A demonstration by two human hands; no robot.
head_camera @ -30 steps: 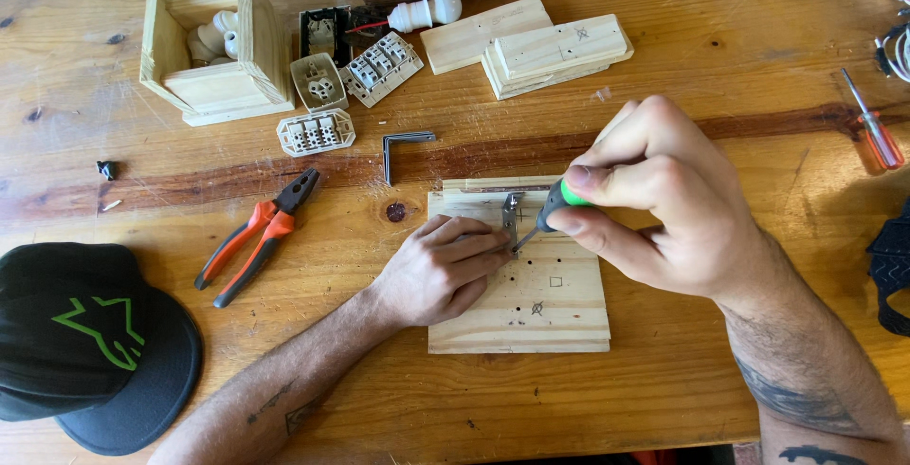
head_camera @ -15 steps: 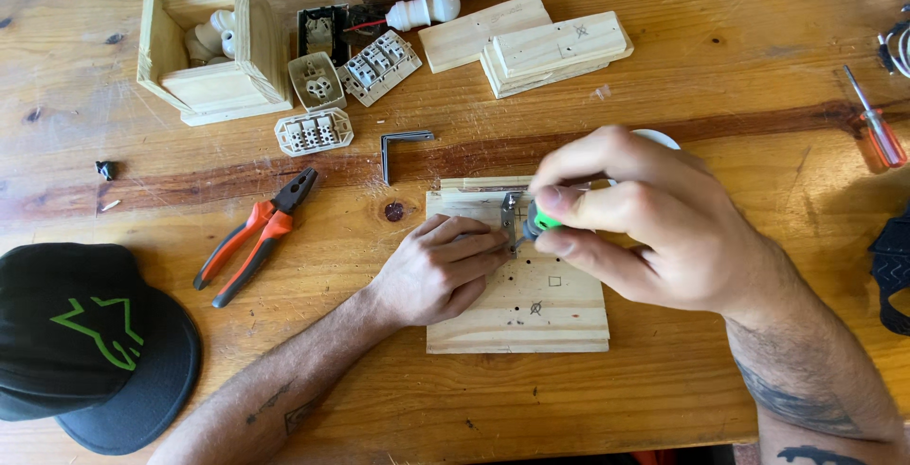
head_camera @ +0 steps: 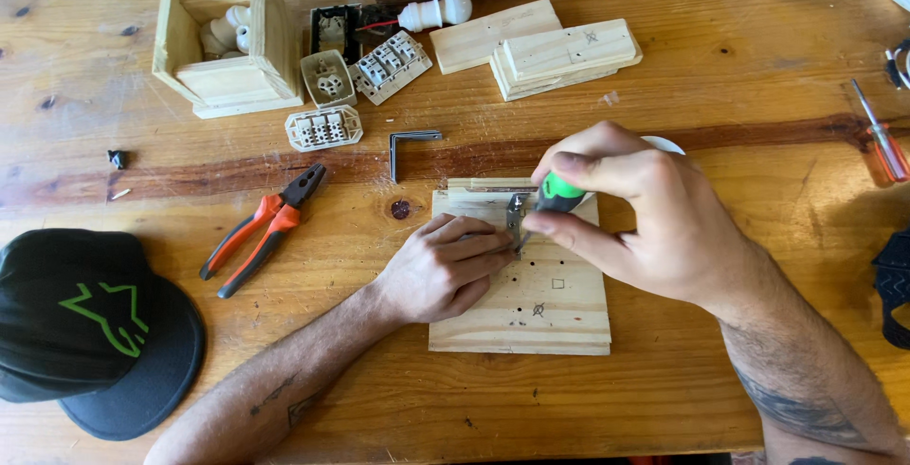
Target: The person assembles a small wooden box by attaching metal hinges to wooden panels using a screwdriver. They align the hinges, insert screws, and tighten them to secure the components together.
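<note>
A pale wooden board (head_camera: 555, 309) lies on the table in front of me. My left hand (head_camera: 441, 266) rests on its left part, fingertips pinching a small metal angle bracket (head_camera: 517, 214) against the wood. My right hand (head_camera: 640, 209) is closed round a green-handled screwdriver (head_camera: 559, 193), whose tip points down at the bracket. The screwdriver's shaft is mostly hidden by my fingers.
Orange-handled pliers (head_camera: 261, 228) lie left of the board, a second metal bracket (head_camera: 408, 147) above it. A black cap (head_camera: 90, 328) sits at lower left. At the back are a small wooden box (head_camera: 232, 62), white electrical parts (head_camera: 327, 127), stacked boards (head_camera: 559, 53). A red screwdriver (head_camera: 882, 133) lies at the right.
My right hand has rolled over the screwdriver and shifted left, bringing the green handle lower towards the bracket. My left hand has stayed on the board.
</note>
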